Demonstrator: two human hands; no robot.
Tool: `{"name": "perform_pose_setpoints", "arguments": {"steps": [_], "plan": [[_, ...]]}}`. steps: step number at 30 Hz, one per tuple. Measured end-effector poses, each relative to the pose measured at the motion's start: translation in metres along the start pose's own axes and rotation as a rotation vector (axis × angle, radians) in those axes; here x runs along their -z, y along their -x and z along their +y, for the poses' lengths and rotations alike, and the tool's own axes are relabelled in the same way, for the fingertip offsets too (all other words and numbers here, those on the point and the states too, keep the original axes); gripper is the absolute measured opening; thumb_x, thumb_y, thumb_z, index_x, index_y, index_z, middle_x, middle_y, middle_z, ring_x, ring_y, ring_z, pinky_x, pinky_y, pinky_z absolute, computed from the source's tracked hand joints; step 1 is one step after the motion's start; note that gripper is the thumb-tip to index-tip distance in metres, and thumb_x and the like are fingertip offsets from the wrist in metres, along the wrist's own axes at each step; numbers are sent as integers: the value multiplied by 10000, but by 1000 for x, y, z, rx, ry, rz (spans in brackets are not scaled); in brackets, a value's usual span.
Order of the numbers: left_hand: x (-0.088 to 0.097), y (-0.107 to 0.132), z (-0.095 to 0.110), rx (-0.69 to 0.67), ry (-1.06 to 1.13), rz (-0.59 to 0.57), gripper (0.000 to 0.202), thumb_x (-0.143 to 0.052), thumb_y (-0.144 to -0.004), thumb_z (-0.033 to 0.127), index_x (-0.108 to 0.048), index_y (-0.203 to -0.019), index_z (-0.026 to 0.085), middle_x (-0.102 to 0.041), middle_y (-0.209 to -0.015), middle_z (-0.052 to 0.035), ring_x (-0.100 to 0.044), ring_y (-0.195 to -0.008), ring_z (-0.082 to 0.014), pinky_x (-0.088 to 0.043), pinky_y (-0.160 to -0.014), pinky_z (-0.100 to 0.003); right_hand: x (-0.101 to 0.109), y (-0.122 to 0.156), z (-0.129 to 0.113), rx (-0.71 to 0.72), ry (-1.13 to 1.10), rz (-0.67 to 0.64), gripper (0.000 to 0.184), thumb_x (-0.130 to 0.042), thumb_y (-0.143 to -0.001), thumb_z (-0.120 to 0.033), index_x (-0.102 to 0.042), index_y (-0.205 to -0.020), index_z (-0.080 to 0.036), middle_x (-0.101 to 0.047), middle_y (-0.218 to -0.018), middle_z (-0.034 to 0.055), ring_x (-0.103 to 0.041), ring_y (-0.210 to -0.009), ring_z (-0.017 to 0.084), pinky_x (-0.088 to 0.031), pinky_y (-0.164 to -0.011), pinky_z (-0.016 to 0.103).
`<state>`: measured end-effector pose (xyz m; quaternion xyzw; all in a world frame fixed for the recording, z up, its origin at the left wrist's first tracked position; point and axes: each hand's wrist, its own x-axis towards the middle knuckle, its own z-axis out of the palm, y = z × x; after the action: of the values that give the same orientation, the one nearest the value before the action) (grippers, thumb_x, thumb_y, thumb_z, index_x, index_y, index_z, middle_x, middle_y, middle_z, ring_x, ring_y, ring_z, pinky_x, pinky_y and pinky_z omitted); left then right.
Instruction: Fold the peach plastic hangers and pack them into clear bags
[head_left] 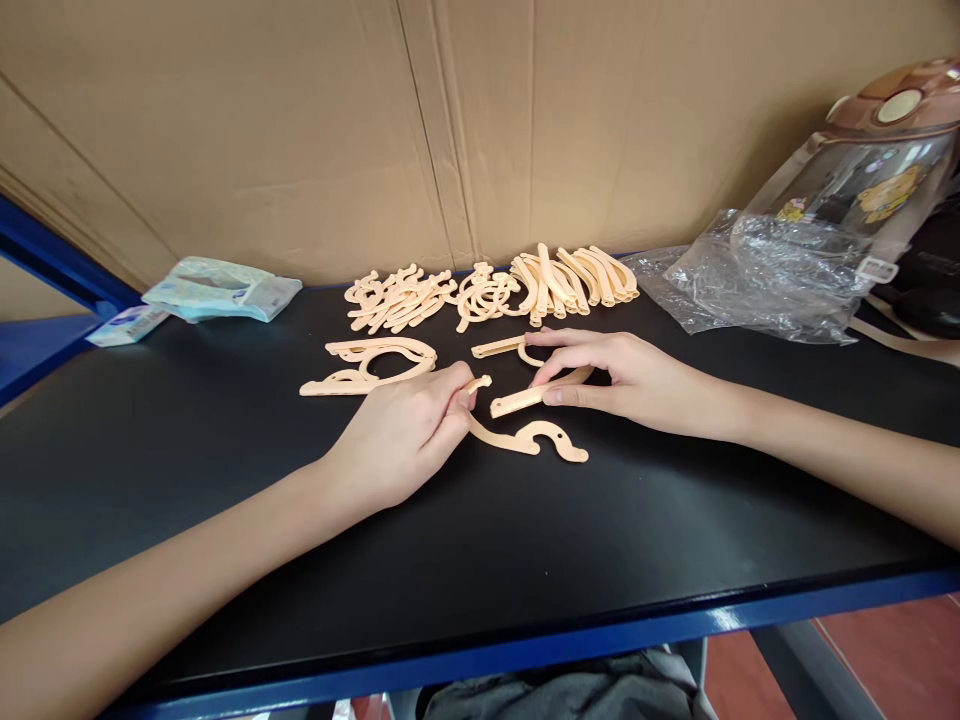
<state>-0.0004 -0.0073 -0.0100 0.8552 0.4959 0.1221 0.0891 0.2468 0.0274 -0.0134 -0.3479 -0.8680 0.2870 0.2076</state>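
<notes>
My left hand [409, 430] rests on the black table [225, 460] with its fingers pinched on one end of a curved peach plastic piece [529, 440] that lies flat. My right hand [637, 380] holds a straight peach plastic bar [525, 398] between thumb and fingers, just above the curved piece. Its index finger stretches toward another small peach part [504, 347]. Two finished-looking peach shapes [371, 365] lie left of my hands. A heap of loose peach parts [487, 288] sits at the back against the cardboard.
A cardboard wall [480, 120] closes off the back. Tissue packs [217, 290] lie at the back left. Crumpled clear plastic [757, 285] and a brown-lidded bottle [877, 150] sit at the back right. The table's blue front edge [600, 630] runs across below my arms.
</notes>
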Motion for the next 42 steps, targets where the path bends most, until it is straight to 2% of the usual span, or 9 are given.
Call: {"name": "perform_pose_setpoints", "arguments": {"steps": [4, 8, 13, 16, 23, 30, 37, 42], "plan": [[1, 0, 1, -10, -37, -20, 281, -264, -939, 307, -333, -679, 227, -442, -583, 26, -444, -533, -163, -281, -535, -287, -1, 0, 0, 23, -10, -8, 262, -562, -908, -420, -704, -962, -207, -596, -1354, 88, -408, -1384, 235, -384, -1053, 342], [3, 0, 3, 7, -64, -20, 296, -276, -925, 296, -312, -640, 224, -424, -536, 28, -440, -506, -158, -273, -518, -278, -1, 0, 0, 10, -65, -25, 273, -573, -897, -440, -705, -960, -209, -606, -1331, 91, -392, -1393, 243, -409, -1022, 341], [1, 1, 8, 22, -88, 5, 448, -457, -865, 565, -300, -619, 225, -428, -534, 40, -419, -470, -140, -273, -483, -261, 0, 0, -2, -2, -100, -40, 268, -581, -888, -447, -709, -949, -220, -650, -1245, 90, -379, -1400, 260, -405, -1020, 366], [-1, 1, 8, 15, -113, 12, 514, -507, -830, 638, -292, -613, 225, -431, -528, 45, -431, -465, -137, -282, -476, -254, 0, 0, -4, -25, -124, -48, 264, -587, -882, -457, -705, -946, -230, -668, -1195, 84, -383, -1396, 262, -400, -1019, 373], [-1, 1, 5, -9, -143, 16, 479, -485, -876, 593, -312, -621, 226, -472, -524, 40, -484, -491, -152, -291, -481, -249, 1, 0, -7, -27, -152, -62, 238, -580, -894, -431, -686, -947, -223, -702, -989, 74, -380, -1394, 241, -404, -983, 359], [-2, 1, 5, -43, -119, 27, 463, -420, -912, 562, -295, -617, 228, -414, -477, 48, -447, -441, -146, -257, -459, -244, 0, -1, -6, -19, -140, -57, 229, -579, -898, -421, -682, -951, -223, -694, -1030, 77, -376, -1397, 232, -408, -970, 353], [-3, 1, 4, -73, -138, 17, 462, -349, -945, 550, -300, -620, 226, -414, -479, 42, -434, -438, -144, -260, -463, -246, 0, 0, -7, -25, -136, -48, 238, -580, -895, -427, -685, -952, -221, -672, -1164, 85, -411, -1374, 232, -412, -976, 339], [-3, 1, 2, -74, -134, 23, 473, -355, -939, 568, -303, -617, 225, -419, -486, 37, -446, -447, -148, -261, -465, -245, 0, 0, -7, -14, -127, -47, 222, -580, -895, -423, -684, -941, -233, -691, -1098, 73, -404, -1381, 236, -404, -999, 360]]}}
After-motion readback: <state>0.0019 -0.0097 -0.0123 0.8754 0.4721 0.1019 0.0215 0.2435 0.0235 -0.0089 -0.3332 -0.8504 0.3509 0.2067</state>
